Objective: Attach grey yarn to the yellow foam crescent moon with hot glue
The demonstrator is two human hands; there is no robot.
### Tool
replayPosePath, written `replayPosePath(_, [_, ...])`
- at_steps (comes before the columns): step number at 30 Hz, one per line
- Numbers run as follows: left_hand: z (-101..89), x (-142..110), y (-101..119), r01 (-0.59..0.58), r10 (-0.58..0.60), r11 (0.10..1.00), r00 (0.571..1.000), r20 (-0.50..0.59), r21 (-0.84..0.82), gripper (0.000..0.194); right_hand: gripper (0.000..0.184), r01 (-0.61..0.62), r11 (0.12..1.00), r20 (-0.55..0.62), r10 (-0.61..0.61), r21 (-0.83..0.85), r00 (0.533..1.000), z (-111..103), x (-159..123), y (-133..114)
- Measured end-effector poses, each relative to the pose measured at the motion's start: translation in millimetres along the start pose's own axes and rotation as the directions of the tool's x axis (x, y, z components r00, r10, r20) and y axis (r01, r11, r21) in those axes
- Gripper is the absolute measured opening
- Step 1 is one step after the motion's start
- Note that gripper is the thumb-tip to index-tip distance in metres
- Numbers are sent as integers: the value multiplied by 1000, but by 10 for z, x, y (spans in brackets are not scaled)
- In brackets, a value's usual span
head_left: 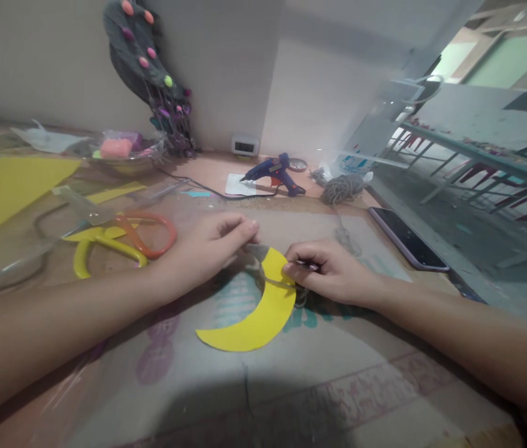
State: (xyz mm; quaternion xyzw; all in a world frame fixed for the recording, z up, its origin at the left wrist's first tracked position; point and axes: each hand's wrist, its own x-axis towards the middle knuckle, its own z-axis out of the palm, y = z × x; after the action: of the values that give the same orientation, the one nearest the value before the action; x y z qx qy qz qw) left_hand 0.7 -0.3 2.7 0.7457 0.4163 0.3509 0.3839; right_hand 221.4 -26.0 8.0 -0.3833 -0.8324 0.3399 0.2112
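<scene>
A yellow crescent-shaped cutout (263, 314) is held a little above the printed board. Grey yarn (259, 251) is wound round its upper tip, and a strand crosses the yellow part lower down. My left hand (219, 244) is closed in a pinch at the wrapped tip. My right hand (326, 269) is curled shut at the crescent's right edge, its thumb against the yellow surface. Loose grey yarn shows just below the right fingers. What lies inside the right fist is partly hidden.
Scissors (153, 235) with orange and yellow handles lie left. Behind are a blue glue gun (270, 171), a small digital clock (245, 145) and a yarn ball (343, 188). A phone (407, 239) lies at the right edge. A grey decorated crescent (135, 53) hangs against the wall.
</scene>
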Motion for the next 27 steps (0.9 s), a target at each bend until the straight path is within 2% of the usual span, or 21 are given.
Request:
replayPosePath(3, [-4, 23, -14, 43, -49, 995, 997, -64, -92, 40, 20, -6, 1000, -23, 6, 2, 1000, -1, 2, 3])
replayPosePath(6, [6, 34, -28, 73, -80, 980, 996, -29, -185, 41, 20, -6, 1000, -69, 6, -9, 998, -1, 6, 20])
replayPosePath(10, [16, 30, -23, 42, -35, 995, 996, 78, -91, 34, 22, -19, 999, -96, 15, -47, 995, 0, 12, 39])
replayPosePath(14, [9, 23, 11, 100, -98, 995, 985, 142, -3, 37, 20, 0, 999, -73, -4, -42, 997, 4, 12, 34])
replayPosePath(19, [18, 28, 14, 130, -112, 988, 976, 188, -88, 31, 20, 1, 998, -79, -6, -57, 997, 7, 13, 29])
replayPosePath(27, [63, 36, -74, 122, -83, 964, 982, 169, -237, 33, 20, -41, 992, -150, 23, -123, 988, -1, 27, 50])
